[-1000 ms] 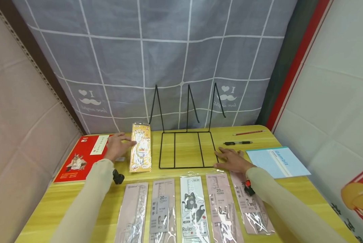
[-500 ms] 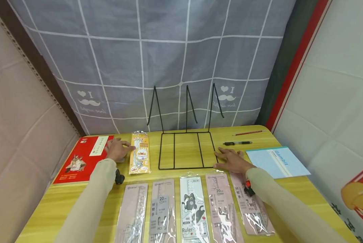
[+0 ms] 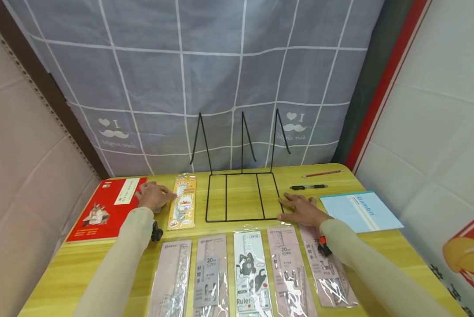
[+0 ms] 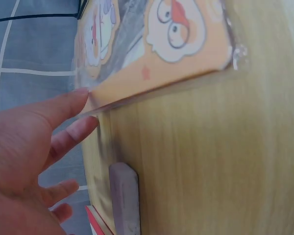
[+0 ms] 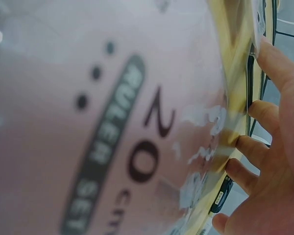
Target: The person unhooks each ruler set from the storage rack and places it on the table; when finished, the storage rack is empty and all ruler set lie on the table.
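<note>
A yellow, duck-printed ruler set in a clear sleeve (image 3: 183, 203) lies flat on the table, left of the black wire rack (image 3: 226, 198). My left hand (image 3: 153, 197) pinches its left edge; in the left wrist view the thumb (image 4: 81, 98) is on the upper side and the index fingertip just below the edge. My right hand (image 3: 305, 211) is spread with fingers apart, its fingertips at the rack's right wire. Under the right wrist lies a pink ruler set (image 3: 320, 268), its "20 cm" print close up in the right wrist view.
Several more ruler sets, pink ones and a white cat-printed one (image 3: 253, 268), line the front. A red book (image 3: 102, 211) and grey block (image 4: 125, 196) are at left. A pen (image 3: 309, 187), red pencil (image 3: 322, 173) and pale blue notebook (image 3: 361, 213) lie right. A grey curtain (image 3: 141, 79) hangs behind.
The duck ruler set was tilted up at its far end and now lies flat, lowered by my left hand. My right hand stays at the rack's right side.
</note>
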